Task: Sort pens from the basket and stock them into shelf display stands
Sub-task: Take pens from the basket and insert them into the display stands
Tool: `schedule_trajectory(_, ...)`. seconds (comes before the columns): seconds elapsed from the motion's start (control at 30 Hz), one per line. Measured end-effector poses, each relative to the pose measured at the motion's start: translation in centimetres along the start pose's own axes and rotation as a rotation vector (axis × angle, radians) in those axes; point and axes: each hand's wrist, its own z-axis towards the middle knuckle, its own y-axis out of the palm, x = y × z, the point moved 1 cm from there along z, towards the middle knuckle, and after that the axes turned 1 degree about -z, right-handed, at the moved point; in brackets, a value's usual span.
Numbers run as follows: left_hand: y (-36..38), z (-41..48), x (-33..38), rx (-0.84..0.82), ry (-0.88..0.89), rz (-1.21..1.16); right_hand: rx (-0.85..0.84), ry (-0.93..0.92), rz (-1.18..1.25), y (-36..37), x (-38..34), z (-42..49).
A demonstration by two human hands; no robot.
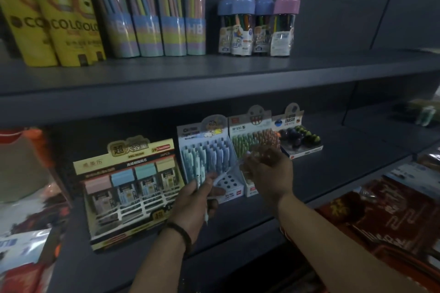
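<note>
The lower shelf point(333, 173) carries four display stands in a row; the upper shelf point(214, 78) overhangs them closely, leaving little headroom above the tall card backs. To the right of the eraser box point(301, 140) the lower shelf has open room, and its front edge lies just under both wrists.

The blue pen stand point(209, 157) is mostly stocked, with open holes point(229, 182) showing in its front rows. The left hand point(192, 207) curls round a pale pen point(202, 197), held upright. The right hand point(266, 171) is curled near the stand's right side, apparently pinching a slim pen point(229, 169) slanting toward the holes, though blur makes this unsure.

Likely risks: a slanted tip missing its hole, a knuckle knocking neighbouring pens or the green pen stand point(252, 143) just beside, or the light stand sliding back.
</note>
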Motion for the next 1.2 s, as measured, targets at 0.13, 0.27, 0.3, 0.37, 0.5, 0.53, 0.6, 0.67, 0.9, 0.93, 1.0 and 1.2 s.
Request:
schedule_trajectory(0.13, -2.3, 0.7, -0.1, -0.009, -0.032, 0.06, 0.086, -0.368, -0.445, 1.1, -0.1, 1.5)
schedule_trajectory(0.27, -3.3, 1.1, 0.0, 0.064, 0.006, 0.168, 0.103, -0.462, -0.721, 2.5, -0.1, 2.3)
schedule_trajectory(0.3, -3.3, 1.1, 0.1, 0.076, 0.005, 0.163, 0.102, -0.461, -0.725, 2.7, 0.3, 2.6)
schedule_trajectory(0.37, -3.3, 1.1, 0.4, 0.08, 0.014, 0.162, 0.087, -0.478, -0.75, 3.3, 1.1, 3.1)
schedule_trajectory(0.5, -3.5, 1.3, 0.4, 0.071, 0.065, 0.148, 0.062, -0.5, -0.765, 3.9, 2.1, 3.6)
schedule_trajectory(0.53, -3.6, 1.4, 0.4, 0.077, 0.065, 0.119, 0.054, -0.525, -0.781, 4.0, 2.2, 3.8)
schedule_trajectory(0.6, -3.8, 1.5, 0.6, 0.09, 0.066, 0.066, 0.006, -0.567, -0.805, 4.1, 2.6, 4.0)
schedule_trajectory(0.67, -3.8, 1.4, 0.9, 0.084, 0.068, 0.014, -0.087, -0.571, -0.773, 4.3, 2.9, 3.9)
schedule_trajectory(0.9, -3.7, 1.4, 1.3, 0.124, 0.117, -0.056, -0.236, -0.607, -0.921, 5.5, 3.3, 3.9)
schedule_trajectory(0.93, -3.7, 1.4, 1.3, 0.135, 0.122, -0.068, -0.259, -0.584, -0.942, 5.6, 3.3, 3.9)
schedule_trajectory(1.0, -3.6, 1.4, 1.3, 0.155, 0.129, -0.079, -0.3, -0.545, -0.964, 5.6, 3.0, 3.9)
schedule_trajectory(1.2, -3.2, 1.1, 1.3, 0.16, 0.095, -0.155, -0.287, -0.501, -0.894, 5.4, 1.4, 3.5)
